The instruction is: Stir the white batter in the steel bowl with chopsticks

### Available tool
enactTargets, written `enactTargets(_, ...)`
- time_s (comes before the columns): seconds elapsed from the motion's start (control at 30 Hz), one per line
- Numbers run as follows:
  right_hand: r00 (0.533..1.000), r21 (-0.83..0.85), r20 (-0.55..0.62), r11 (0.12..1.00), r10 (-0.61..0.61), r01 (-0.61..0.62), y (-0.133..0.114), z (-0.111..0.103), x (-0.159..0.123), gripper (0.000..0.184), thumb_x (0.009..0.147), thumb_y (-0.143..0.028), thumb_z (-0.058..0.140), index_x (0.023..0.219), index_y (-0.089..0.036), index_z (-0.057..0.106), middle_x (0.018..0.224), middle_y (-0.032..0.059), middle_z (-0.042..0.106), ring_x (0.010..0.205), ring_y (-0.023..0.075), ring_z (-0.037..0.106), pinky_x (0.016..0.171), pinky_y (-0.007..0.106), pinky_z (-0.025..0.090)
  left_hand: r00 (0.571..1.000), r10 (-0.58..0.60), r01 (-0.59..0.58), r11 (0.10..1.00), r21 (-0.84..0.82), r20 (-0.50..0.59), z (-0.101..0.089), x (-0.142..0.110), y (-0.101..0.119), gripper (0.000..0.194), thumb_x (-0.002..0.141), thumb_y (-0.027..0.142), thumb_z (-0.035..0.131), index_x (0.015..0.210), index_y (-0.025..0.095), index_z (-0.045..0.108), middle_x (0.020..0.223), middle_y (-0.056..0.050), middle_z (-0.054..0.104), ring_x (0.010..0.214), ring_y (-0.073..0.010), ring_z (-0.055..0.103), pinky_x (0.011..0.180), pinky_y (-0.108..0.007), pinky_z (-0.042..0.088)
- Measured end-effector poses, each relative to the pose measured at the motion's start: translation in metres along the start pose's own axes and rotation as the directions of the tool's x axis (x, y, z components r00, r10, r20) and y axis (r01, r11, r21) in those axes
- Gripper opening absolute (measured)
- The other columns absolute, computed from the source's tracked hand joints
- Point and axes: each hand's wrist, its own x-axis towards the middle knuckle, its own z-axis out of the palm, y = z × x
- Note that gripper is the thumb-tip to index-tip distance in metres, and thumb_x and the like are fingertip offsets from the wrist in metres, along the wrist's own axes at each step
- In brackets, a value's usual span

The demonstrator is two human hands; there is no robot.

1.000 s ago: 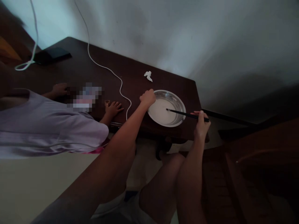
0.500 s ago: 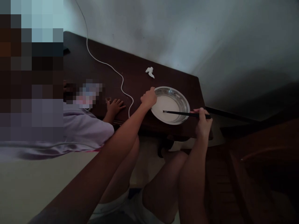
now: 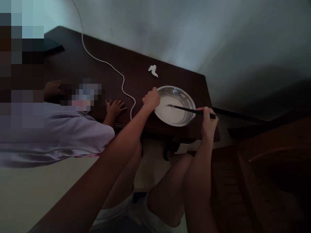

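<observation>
A round metal bowl [image 3: 188,94] stands on the dark wooden table, with a milky white liquid [image 3: 170,113] in it. My left hand [image 3: 152,98] is closed on the bowl's left rim. In my right hand [image 3: 209,121], at the bowl's right side, is a pair of dark chopsticks [image 3: 187,109], gripped near their back end. They slant across the right rim, and their tips are at the liquid near the middle of the bowl.
Behind the bowl lies a crumpled white tissue [image 3: 153,70]. A white cable [image 3: 122,81] winds across the table [image 3: 102,48]. To the left, another person in a pale sleeve [image 3: 97,132] rests a hand [image 3: 116,110] on the table, beside a blurred-out screen or picture. A wall runs behind.
The chopstick tips have moved slightly left and up within the bowl, with my right hand following. The whole view has shifted a little. My left hand stays on the rim.
</observation>
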Motion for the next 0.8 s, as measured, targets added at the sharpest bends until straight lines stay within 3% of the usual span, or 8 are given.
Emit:
enactTargets(0.13, 0.983, 0.097, -0.165, 0.993, 0.084, -0.069, 0.0031, -0.0049, 0.0024, 0.043, 0.086, -0.056, 0.054, 0.062, -0.02, 0.061, 0.062, -0.0024, 0.063, 0.059, 0.0139, 0.064, 0.071, 0.031, 0.051, 1.0, 0.021, -0.021, 0.999, 0.034, -0.013, 0.0026, 0.0014, -0.0019, 0.04, 0.1, 0.032, 0.028, 0.129, 0.024, 0.054, 0.127, -0.02, 0.064, 0.118, -0.0363, 0.061, 0.096, -0.051, 0.044)
enactTargets(0.2, 0.992, 0.104, -0.095, 0.992, 0.087, -0.077, 0.0009, -0.0033, 0.0007, 0.042, 0.085, -0.056, 0.056, 0.063, -0.02, 0.061, 0.061, -0.0025, 0.063, 0.057, 0.014, 0.063, 0.07, 0.032, 0.051, 0.999, 0.028, -0.027, 0.998, 0.051, -0.016, 0.0033, 0.0026, -0.0025, 0.039, 0.1, 0.031, 0.028, 0.128, 0.023, 0.054, 0.128, -0.02, 0.064, 0.118, -0.0361, 0.061, 0.096, -0.051, 0.045)
enactTargets(0.27, 0.999, 0.076, 0.025, 0.996, 0.04, -0.041, -0.0025, 0.0, -0.0009, 0.041, 0.086, -0.056, 0.056, 0.068, -0.021, 0.065, 0.065, -0.0008, 0.067, 0.067, 0.0157, 0.066, 0.078, 0.033, 0.052, 0.999, 0.031, -0.03, 0.997, 0.069, -0.017, 0.0032, 0.0032, -0.0023, 0.039, 0.1, 0.03, 0.028, 0.129, 0.023, 0.054, 0.128, -0.021, 0.064, 0.118, -0.0362, 0.061, 0.097, -0.051, 0.045)
enactTargets(0.33, 0.998, 0.036, 0.064, 0.999, -0.006, 0.004, -0.0046, 0.0025, -0.0008, 0.04, 0.087, -0.055, 0.055, 0.072, -0.021, 0.067, 0.071, 0.0008, 0.07, 0.077, 0.0165, 0.067, 0.084, 0.033, 0.051, 0.999, 0.034, -0.032, 0.996, 0.086, -0.014, 0.0026, 0.0032, -0.0016, 0.04, 0.1, 0.031, 0.027, 0.129, 0.023, 0.053, 0.128, -0.021, 0.064, 0.118, -0.0365, 0.062, 0.096, -0.051, 0.045)
enactTargets(0.47, 0.995, 0.044, -0.097, 0.998, 0.039, -0.035, -0.0036, 0.0015, 0.0018, 0.041, 0.088, -0.054, 0.053, 0.068, -0.02, 0.065, 0.068, 0.0, 0.068, 0.071, 0.0154, 0.066, 0.079, 0.032, 0.05, 0.999, 0.037, -0.035, 0.992, 0.118, -0.017, 0.0016, 0.0026, 0.0, 0.04, 0.1, 0.032, 0.027, 0.129, 0.023, 0.052, 0.128, -0.023, 0.063, 0.119, -0.0376, 0.061, 0.096, -0.052, 0.045)
enactTargets(0.57, 0.996, 0.088, -0.039, 0.993, 0.081, -0.077, -0.0042, 0.0017, 0.0005, 0.04, 0.088, -0.054, 0.053, 0.068, -0.021, 0.064, 0.062, -0.0012, 0.067, 0.066, 0.0157, 0.066, 0.077, 0.032, 0.051, 0.999, 0.041, -0.038, 0.99, 0.136, -0.023, 0.0014, 0.0022, 0.0003, 0.04, 0.1, 0.032, 0.026, 0.129, 0.021, 0.052, 0.128, -0.024, 0.063, 0.119, -0.0385, 0.062, 0.095, -0.053, 0.046)
enactTargets(0.67, 0.996, 0.082, 0.07, 0.995, 0.046, -0.052, -0.0057, 0.0033, -0.001, 0.038, 0.087, -0.054, 0.055, 0.072, -0.021, 0.068, 0.07, 0.0006, 0.072, 0.075, 0.017, 0.068, 0.082, 0.033, 0.051, 0.999, 0.045, -0.041, 0.988, 0.15, -0.024, 0.0006, 0.0018, -0.0001, 0.041, 0.099, 0.031, 0.026, 0.129, 0.022, 0.052, 0.129, -0.024, 0.062, 0.119, -0.0382, 0.062, 0.095, -0.053, 0.046)
enactTargets(0.8, 0.994, 0.084, -0.073, 0.994, 0.076, -0.069, -0.0036, 0.0012, 0.0004, 0.039, 0.087, -0.053, 0.054, 0.069, -0.021, 0.067, 0.067, 0.0005, 0.071, 0.073, 0.0168, 0.066, 0.079, 0.033, 0.05, 0.999, 0.038, -0.034, 0.986, 0.162, -0.02, -0.0015, 0.0005, -0.0002, 0.042, 0.099, 0.032, 0.025, 0.129, 0.023, 0.052, 0.129, -0.023, 0.063, 0.118, -0.0364, 0.062, 0.096, -0.051, 0.046)
